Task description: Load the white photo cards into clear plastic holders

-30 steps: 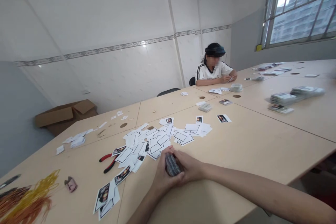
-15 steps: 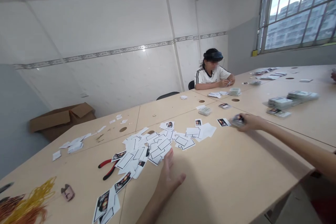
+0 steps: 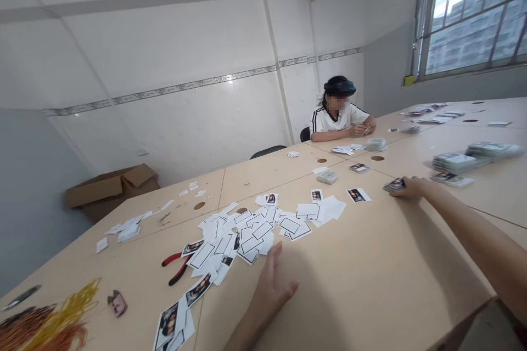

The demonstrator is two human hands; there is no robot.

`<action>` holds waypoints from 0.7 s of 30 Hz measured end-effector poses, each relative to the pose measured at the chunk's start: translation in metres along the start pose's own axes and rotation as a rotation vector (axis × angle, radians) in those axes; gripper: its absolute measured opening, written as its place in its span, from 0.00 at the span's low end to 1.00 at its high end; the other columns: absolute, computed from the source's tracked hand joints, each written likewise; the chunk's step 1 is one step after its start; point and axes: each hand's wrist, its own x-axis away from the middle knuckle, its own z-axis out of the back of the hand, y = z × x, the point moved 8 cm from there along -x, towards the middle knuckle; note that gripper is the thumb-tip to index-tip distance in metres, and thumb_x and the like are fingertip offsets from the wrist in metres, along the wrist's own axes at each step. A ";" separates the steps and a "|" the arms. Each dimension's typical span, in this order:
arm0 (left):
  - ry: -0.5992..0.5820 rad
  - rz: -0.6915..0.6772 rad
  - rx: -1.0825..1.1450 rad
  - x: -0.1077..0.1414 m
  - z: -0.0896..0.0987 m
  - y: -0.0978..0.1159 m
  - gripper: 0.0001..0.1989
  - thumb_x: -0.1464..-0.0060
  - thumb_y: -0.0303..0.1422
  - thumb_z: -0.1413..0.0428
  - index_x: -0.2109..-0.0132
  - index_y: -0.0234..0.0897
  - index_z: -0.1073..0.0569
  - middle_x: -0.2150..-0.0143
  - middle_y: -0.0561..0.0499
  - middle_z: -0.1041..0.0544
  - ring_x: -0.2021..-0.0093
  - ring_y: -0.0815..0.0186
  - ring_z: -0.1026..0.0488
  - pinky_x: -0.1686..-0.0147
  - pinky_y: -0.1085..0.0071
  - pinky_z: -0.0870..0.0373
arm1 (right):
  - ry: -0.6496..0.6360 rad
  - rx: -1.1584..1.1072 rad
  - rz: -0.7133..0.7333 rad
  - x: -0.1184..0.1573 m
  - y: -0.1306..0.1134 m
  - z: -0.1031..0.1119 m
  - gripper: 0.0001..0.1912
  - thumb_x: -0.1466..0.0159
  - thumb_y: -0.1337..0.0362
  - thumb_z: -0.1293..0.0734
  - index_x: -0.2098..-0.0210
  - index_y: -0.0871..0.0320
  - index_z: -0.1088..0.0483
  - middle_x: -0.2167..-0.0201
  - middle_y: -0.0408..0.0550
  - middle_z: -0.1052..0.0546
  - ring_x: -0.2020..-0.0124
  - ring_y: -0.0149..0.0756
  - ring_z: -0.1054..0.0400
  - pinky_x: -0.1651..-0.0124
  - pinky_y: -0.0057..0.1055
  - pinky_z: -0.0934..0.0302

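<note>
In the head camera's view, the wearer's right hand (image 3: 411, 187) grips a small stack of cards (image 3: 395, 185) at the right of a pale wooden table (image 3: 354, 269), fingers closed around its near end. The cards sit low at the tabletop, right of a single printed card (image 3: 358, 194) and near the larger, blurred stacks (image 3: 453, 163) farther right; whether they touch the wood, one cannot tell. The left hand (image 3: 274, 285) is open wide at the near center, thumb apart from the fingers, just beside a spread of white slips (image 3: 247, 233). Red-and-black pliers (image 3: 178, 271) lie at the left edge of the slips, partly covered, with more printed cards (image 3: 168, 321) nearer the wearer. Yellow and orange strings (image 3: 74, 312) lie at near left, beside a small pink item (image 3: 117, 303). Across the table, a person (image 3: 340, 120) in a white shirt and dark visor sits with hands together; an open cardboard box (image 3: 115, 184) stands at far left, beyond the table's edge
</note>
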 end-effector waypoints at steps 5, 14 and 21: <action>-0.011 -0.048 -0.055 0.002 -0.002 0.002 0.34 0.53 0.39 0.48 0.41 0.39 0.54 0.39 0.44 0.51 0.39 0.58 0.55 0.42 0.57 0.54 | -0.071 0.184 0.207 0.013 -0.078 0.009 0.30 0.52 0.45 0.37 0.59 0.63 0.36 0.59 0.66 0.33 0.57 0.57 0.40 0.61 0.50 0.48; -0.023 -0.011 -0.093 0.004 -0.002 0.005 0.32 0.53 0.39 0.48 0.43 0.40 0.49 0.40 0.45 0.49 0.40 0.57 0.54 0.43 0.57 0.53 | 0.194 -0.120 0.356 0.043 -0.225 -0.012 0.24 0.40 0.60 0.47 0.46 0.65 0.48 0.50 0.60 0.40 0.50 0.47 0.46 0.52 0.39 0.49; -0.014 -0.021 -0.116 0.004 0.000 0.001 0.30 0.53 0.39 0.48 0.44 0.41 0.47 0.40 0.46 0.47 0.40 0.58 0.52 0.43 0.59 0.51 | 0.113 -0.172 0.286 0.059 -0.229 -0.039 0.23 0.40 0.67 0.48 0.45 0.62 0.48 0.47 0.56 0.40 0.52 0.45 0.44 0.54 0.37 0.48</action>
